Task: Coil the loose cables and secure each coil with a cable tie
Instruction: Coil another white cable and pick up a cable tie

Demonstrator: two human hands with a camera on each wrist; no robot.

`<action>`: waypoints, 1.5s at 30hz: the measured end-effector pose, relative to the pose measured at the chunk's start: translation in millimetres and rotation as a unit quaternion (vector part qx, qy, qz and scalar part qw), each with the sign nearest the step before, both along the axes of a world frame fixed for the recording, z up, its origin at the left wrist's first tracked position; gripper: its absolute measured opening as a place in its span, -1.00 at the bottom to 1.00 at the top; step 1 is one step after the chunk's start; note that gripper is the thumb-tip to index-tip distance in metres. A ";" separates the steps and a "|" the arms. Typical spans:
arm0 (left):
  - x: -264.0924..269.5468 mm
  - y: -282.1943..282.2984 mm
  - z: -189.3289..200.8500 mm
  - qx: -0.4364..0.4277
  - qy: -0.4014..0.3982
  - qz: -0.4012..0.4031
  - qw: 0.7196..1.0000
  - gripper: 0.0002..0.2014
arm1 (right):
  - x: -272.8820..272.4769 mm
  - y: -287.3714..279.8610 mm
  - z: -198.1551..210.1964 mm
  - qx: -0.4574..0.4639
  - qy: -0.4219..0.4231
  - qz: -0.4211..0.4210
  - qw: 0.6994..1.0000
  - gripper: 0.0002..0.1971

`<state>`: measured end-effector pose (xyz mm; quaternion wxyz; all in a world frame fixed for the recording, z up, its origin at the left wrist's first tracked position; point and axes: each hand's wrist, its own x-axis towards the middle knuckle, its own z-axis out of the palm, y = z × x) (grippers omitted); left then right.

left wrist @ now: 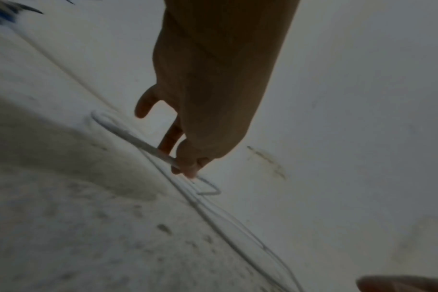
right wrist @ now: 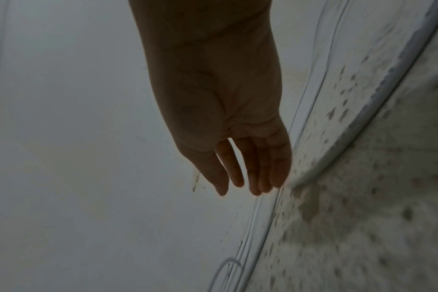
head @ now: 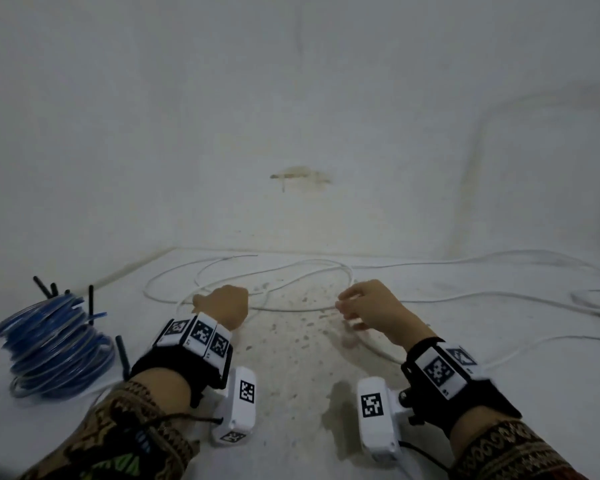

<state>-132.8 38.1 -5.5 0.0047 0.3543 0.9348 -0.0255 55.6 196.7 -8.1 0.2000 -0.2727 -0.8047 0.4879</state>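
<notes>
A loose white cable (head: 291, 309) lies in wide loops on the dirty white floor by the wall. My left hand (head: 222, 301) is at the left side of the loops, fingers curled down. In the left wrist view the left hand (left wrist: 185, 166) pinches the white cable (left wrist: 138, 142) just above the floor. My right hand (head: 347, 306) hovers at the right side of the loops. In the right wrist view the right hand (right wrist: 250, 177) has straight fingers holding nothing, with the cable (right wrist: 263, 227) running beside it.
A stacked coil of blue cable (head: 54, 344) stands at the left, with black cable ties (head: 90, 303) sticking up around it. More white cable (head: 499, 296) trails off to the right. The wall (head: 302, 98) rises just behind the loops.
</notes>
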 end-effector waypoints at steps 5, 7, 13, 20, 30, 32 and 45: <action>45.1 35.0 39.1 0.273 -0.139 -0.156 0.939 -0.83 | 2.3 16.0 3.3 0.159 0.087 0.037 0.983 -0.49; 65.4 49.4 46.9 0.304 -0.162 -0.195 0.918 -0.84 | 2.2 23.0 -3.0 0.239 0.117 0.001 0.964 -0.54; 92.2 77.2 27.3 0.351 -0.231 -0.260 0.869 -0.80 | 23.7 40.9 -5.3 0.386 0.189 -0.101 0.897 -0.71; 106.4 89.7 3.3 0.468 -0.314 -0.285 0.775 -0.81 | 38.2 57.6 -13.4 0.455 0.189 -0.094 0.865 -0.85; 80.3 76.6 -11.9 0.535 -0.184 -0.264 0.781 -0.68 | 43.1 49.7 -2.2 0.172 0.260 -0.209 0.927 -0.79; 80.2 74.9 -11.0 0.555 -0.207 -0.245 0.767 -0.72 | 43.5 44.4 1.4 0.066 0.240 -0.166 0.954 -0.87; 80.5 70.5 -17.6 0.451 -0.499 -0.288 0.682 -0.51 | 42.7 25.4 6.0 -0.214 0.262 -0.118 0.934 -0.74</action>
